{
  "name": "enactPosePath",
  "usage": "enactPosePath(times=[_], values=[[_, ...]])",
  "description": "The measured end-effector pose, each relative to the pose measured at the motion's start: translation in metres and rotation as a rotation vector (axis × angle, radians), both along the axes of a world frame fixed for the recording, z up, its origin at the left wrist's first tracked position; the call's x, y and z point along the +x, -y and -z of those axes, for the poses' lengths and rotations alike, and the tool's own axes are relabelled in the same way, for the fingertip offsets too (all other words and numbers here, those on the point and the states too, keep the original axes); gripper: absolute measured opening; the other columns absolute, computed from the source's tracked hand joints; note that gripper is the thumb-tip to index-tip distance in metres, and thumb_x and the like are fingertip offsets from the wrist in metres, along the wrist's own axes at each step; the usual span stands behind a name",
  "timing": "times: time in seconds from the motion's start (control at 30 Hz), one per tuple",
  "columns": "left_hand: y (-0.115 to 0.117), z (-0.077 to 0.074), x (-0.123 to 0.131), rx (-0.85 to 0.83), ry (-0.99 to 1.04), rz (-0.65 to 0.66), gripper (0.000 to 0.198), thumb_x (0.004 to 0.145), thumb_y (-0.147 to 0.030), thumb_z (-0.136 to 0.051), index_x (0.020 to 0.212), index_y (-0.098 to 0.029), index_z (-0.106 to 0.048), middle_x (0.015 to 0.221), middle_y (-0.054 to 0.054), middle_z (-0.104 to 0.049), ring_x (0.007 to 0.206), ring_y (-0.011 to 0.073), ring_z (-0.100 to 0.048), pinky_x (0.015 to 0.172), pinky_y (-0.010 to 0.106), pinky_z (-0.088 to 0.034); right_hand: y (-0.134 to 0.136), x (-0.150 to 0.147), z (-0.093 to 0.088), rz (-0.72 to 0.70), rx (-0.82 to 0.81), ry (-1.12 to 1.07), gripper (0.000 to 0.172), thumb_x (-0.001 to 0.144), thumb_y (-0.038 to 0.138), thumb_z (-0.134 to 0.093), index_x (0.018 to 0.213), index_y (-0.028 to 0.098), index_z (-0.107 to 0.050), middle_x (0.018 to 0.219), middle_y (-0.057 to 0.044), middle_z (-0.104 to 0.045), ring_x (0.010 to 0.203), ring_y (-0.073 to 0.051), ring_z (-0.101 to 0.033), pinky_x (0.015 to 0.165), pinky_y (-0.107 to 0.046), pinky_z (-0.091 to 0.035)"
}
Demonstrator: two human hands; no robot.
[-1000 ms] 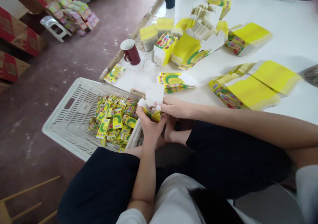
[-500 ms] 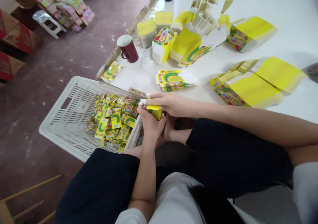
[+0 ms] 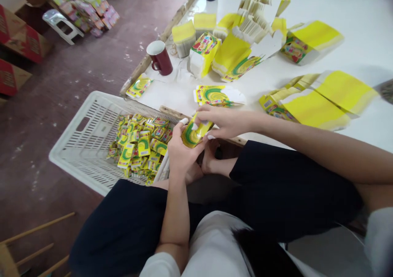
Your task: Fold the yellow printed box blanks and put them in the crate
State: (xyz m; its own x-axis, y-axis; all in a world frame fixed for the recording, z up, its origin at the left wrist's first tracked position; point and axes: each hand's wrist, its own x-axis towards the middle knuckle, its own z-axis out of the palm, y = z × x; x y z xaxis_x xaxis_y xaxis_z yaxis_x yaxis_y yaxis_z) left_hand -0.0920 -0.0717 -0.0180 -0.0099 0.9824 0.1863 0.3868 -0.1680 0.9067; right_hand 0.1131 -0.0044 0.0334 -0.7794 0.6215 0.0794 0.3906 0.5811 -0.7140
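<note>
Lying in crate (image 3: 69, 141) at far L: yellow pkts (image 3: 143, 144). Next R, L hand (image 3: 179, 152), fingers curled gripping box (image 3: 193, 137). Box is btwn hands, just R of crate. R hand (image 3: 221, 121) has fingers on box's upper-R end. Yellow stacks (image 3: 316, 109) farther R, on tbl (image 3: 368, 43).

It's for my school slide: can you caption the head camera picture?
Left hand holding a yellow carton, right hand on its end, beside a white slotted crate of similar cartons.

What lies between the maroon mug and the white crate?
A yellow-and-green packet on the table, between the mug and the crate, as the head view shows.
</note>
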Motion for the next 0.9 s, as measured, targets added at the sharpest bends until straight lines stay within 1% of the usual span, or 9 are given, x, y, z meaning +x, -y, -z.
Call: enactPosePath(times=[0.13,0.2,0.27,0.33,0.4,0.53,0.63,0.8,0.9], values=[[0.001,0.008,0.009,-0.031,0.116,-0.084,0.085,0.058,-0.038,-0.096,0.132,-0.021,-0.057,0.113,0.009,-0.072,0.105,0.027,-0.07,0.098,0.04,-0.054,0.0,-0.009,0.016,0.061,-0.035,-0.111,0.064,0.077,0.023,-0.073,0.133,0.015,-0.043,0.127,-0.014,-0.055,0.113,-0.026,-0.058,0.095,-0.042,-0.052],[-0.004,0.012,0.009,-0.038,0.316,-0.188,0.087,0.061,-0.047,-0.093,0.134,-0.022,-0.053,0.118,0.01,-0.07,0.106,0.0252,-0.07,0.096,0.038,-0.056,-0.009,-0.004,0.021,0.15,-0.009,-0.075,0.072,0.076,0.031,-0.079,0.136,0.016,-0.042,0.13,-0.015,-0.056,0.114,-0.027,-0.06,0.095,-0.042,-0.053],[-0.011,0.014,0.004,-0.035,0.625,-0.339,0.08,0.07,-0.066,-0.08,0.132,-0.023,-0.051,0.127,0.013,-0.065,0.115,0.0247,-0.068,0.1,0.038,-0.055,-0.021,0.009,0.025,0.396,0.072,0.057,0.063,0.077,0.039,-0.081,0.128,0.018,-0.051,0.127,-0.015,-0.059,0.113,-0.03,-0.061,0.096,-0.045,-0.053],[-0.019,0.014,-0.004,-0.11,0.904,-0.446,0.077,0.077,-0.082,-0.061,0.125,-0.023,-0.053,0.137,0.016,-0.058,0.129,0.0251,-0.062,0.106,0.036,-0.053,-0.034,0.026,0.033,0.666,0.162,0.209,0.043,0.082,0.04,-0.078,0.115,0.019,-0.059,0.124,-0.018,-0.059,0.119,-0.036,-0.058,0.101,-0.055,-0.048],[-0.024,0.015,-0.008,-0.243,1.049,-0.483,0.076,0.081,-0.086,-0.05,0.122,-0.022,-0.054,0.141,0.019,-0.053,0.138,0.0245,-0.056,0.108,0.033,-0.053,-0.044,0.041,0.044,0.777,0.176,0.291,0.034,0.078,0.031,-0.08,0.103,0.018,-0.062,0.12,-0.021,-0.06,0.121,-0.044,-0.054,0.1,-0.066,-0.044],[-0.024,0.015,-0.002,-0.399,1.099,-0.451,0.05,0.092,-0.065,-0.058,0.115,-0.02,-0.056,0.13,0.016,-0.062,0.118,0.0198,-0.067,0.096,0.032,-0.059,-0.053,0.052,0.065,0.818,0.144,0.369,0.03,0.074,0.02,-0.081,0.095,0.017,-0.06,0.114,-0.022,-0.062,0.116,-0.044,-0.058,0.098,-0.063,-0.046],[-0.02,0.017,0.008,-0.423,1.052,-0.407,0.033,0.092,-0.049,-0.066,0.107,-0.02,-0.061,0.119,0.011,-0.07,0.098,0.0149,-0.072,0.086,0.027,-0.058,-0.054,0.053,0.066,0.837,0.138,0.376,0.035,0.071,0.021,-0.083,0.096,0.018,-0.058,0.113,-0.02,-0.064,0.112,-0.04,-0.06,0.095,-0.057,-0.048],[-0.012,0.023,0.026,-0.511,0.963,-0.231,0.039,0.083,-0.045,-0.079,0.105,-0.017,-0.064,0.116,0.013,-0.073,0.101,0.0186,-0.073,0.091,0.032,-0.057,-0.042,0.042,0.041,0.794,0.128,0.298,0.032,0.073,0.014,-0.072,0.098,0.023,-0.054,0.095,-0.011,-0.067,0.091,-0.032,-0.063,0.076,-0.043,-0.048],[-0.01,0.025,0.038,-0.489,0.984,-0.117,0.042,0.085,-0.051,-0.076,0.107,-0.016,-0.065,0.12,0.014,-0.073,0.111,0.0228,-0.072,0.1,0.038,-0.056,-0.024,0.019,0.021,0.603,0.07,0.242,0.033,0.07,0.013,-0.072,0.094,0.022,-0.051,0.083,-0.004,-0.064,0.08,-0.024,-0.061,0.068,-0.033,-0.043]])
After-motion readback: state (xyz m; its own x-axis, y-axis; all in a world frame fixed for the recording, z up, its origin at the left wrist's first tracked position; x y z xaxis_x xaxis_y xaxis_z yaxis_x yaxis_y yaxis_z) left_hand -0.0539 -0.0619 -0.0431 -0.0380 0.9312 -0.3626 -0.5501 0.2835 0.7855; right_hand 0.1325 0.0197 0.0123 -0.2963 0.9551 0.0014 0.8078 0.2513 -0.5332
